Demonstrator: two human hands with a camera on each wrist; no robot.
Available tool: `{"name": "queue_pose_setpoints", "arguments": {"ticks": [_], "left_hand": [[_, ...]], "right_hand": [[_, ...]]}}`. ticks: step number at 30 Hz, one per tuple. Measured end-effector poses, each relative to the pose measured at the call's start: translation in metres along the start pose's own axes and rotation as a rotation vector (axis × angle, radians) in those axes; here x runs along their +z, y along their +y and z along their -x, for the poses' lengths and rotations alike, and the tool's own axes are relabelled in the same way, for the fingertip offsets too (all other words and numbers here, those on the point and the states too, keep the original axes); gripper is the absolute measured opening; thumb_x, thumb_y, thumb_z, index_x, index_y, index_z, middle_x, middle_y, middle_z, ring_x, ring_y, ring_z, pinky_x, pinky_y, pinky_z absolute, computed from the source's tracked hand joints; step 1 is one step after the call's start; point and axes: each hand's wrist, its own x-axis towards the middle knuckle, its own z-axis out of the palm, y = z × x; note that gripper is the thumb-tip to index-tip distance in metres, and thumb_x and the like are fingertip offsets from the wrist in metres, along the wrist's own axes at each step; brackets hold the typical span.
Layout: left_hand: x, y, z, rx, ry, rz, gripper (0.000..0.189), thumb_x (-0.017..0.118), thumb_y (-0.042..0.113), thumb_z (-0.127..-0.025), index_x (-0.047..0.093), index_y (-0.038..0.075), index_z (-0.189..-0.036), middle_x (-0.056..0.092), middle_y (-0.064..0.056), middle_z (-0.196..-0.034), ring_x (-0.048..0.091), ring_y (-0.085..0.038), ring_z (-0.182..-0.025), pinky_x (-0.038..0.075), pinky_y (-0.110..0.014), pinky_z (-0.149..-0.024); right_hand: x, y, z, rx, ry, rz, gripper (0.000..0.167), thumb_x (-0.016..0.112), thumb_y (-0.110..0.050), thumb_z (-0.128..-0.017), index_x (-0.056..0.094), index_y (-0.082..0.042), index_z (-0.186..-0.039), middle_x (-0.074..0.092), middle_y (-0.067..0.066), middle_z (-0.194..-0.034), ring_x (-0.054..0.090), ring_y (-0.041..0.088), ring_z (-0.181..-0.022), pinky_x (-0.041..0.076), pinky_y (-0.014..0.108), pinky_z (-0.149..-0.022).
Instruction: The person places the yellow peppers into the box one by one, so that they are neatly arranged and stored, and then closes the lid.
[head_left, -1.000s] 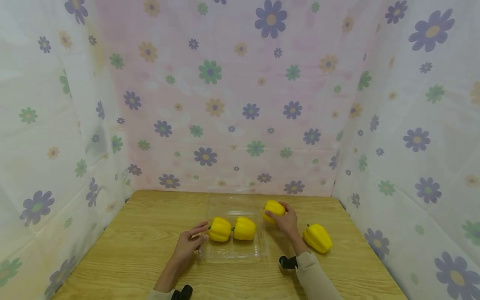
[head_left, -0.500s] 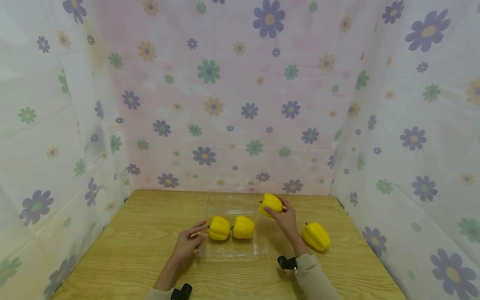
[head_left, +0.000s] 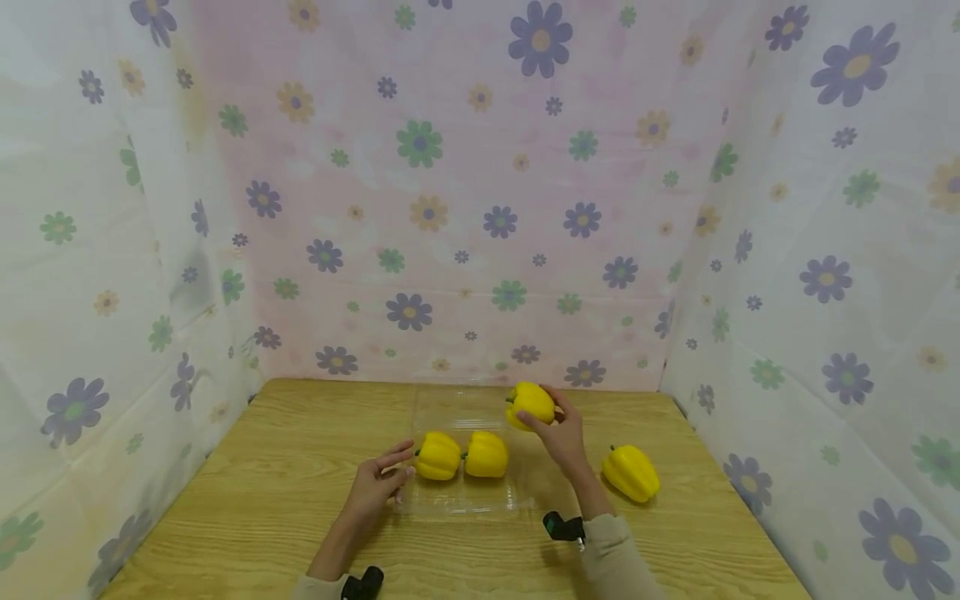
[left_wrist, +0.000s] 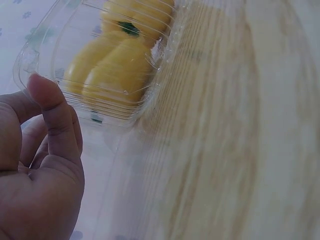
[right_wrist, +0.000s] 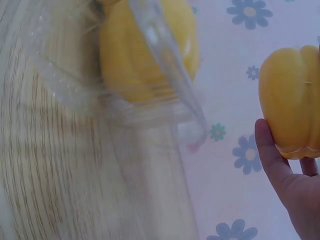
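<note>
Clearly, a yellow pepper (head_left: 531, 406) is held in the right hand (head_left: 562, 429), pinched between the thumb on its near side and the fingers on its right, its green stem turned to the left. In the head view it is seen beside the far right part of a clear plastic container (head_left: 480, 506), whose lid (head_left: 450, 406) is laid open at the back. Inside, two more yellow peppers are set in a row, the left one (head_left: 438, 457) and the right one (head_left: 486, 455), with the stem of the second pointed at the first. The container's left edge is met by the left hand (head_left: 375, 483), its fingers slightly parted; whether the rim is pinched or merely touched cannot be told. To the right, a fourth pepper (head_left: 631, 473) is left lying on the wood-grain worktop (head_left: 285, 483), backed by flower-printed cloth (head_left: 480, 183).
</note>
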Motion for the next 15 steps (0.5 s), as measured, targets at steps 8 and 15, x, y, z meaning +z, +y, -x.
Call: {"name": "queue_pose_setpoints", "arguments": {"ticks": [8, 15], "left_hand": [[0.001, 0.002, 0.001, -0.004, -0.003, 0.001, 0.048, 0.067, 0.002, -0.097, 0.053, -0.009, -0.142, 0.038, -0.016, -0.161, 0.055, -0.011, -0.071, 0.05, -0.021, -0.052], [0.0, 0.001, 0.001, 0.013, -0.017, 0.013, 0.047, 0.066, 0.001, -0.098, 0.053, -0.01, -0.142, 0.036, -0.018, -0.161, 0.058, -0.013, -0.074, 0.051, -0.021, -0.053]], "right_hand": [[0.007, -0.011, 0.009, -0.02, -0.031, -0.003, 0.061, 0.086, -0.02, -0.085, 0.06, -0.017, -0.14, 0.057, 0.011, -0.139, 0.058, 0.03, -0.106, 0.058, 0.025, -0.075], [0.013, -0.016, 0.02, 0.003, -0.074, 0.011, 0.067, 0.085, -0.019, -0.085, 0.056, -0.012, -0.145, 0.055, 0.011, -0.144, 0.059, 0.031, -0.107, 0.057, 0.024, -0.077]]}}
